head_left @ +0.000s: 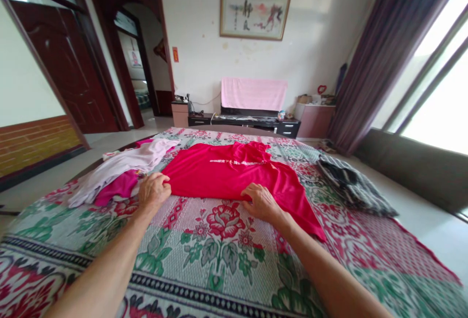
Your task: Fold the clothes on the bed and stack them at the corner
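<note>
A bright red T-shirt (219, 177) lies spread out in front of me, with a line of white print across it and a bunched part at its far side. At its near left corner, my left hand (155, 191) is closed on the fabric. My right hand (261, 202) pinches the near edge, right of the middle, with thumb and fingers curled at the cloth. To the right of that hand, one part of the shirt slants out toward me. Beneath everything is a flowered cover (223, 254) in red, green and white.
Left of the shirt is a loose pile of clothes, with a pale pink garment (135, 159) over a magenta one (119, 187). A folded dark plaid garment (353, 184) lies at the right. Beyond stand a low black cabinet (288, 128) and a pink-draped screen (254, 94).
</note>
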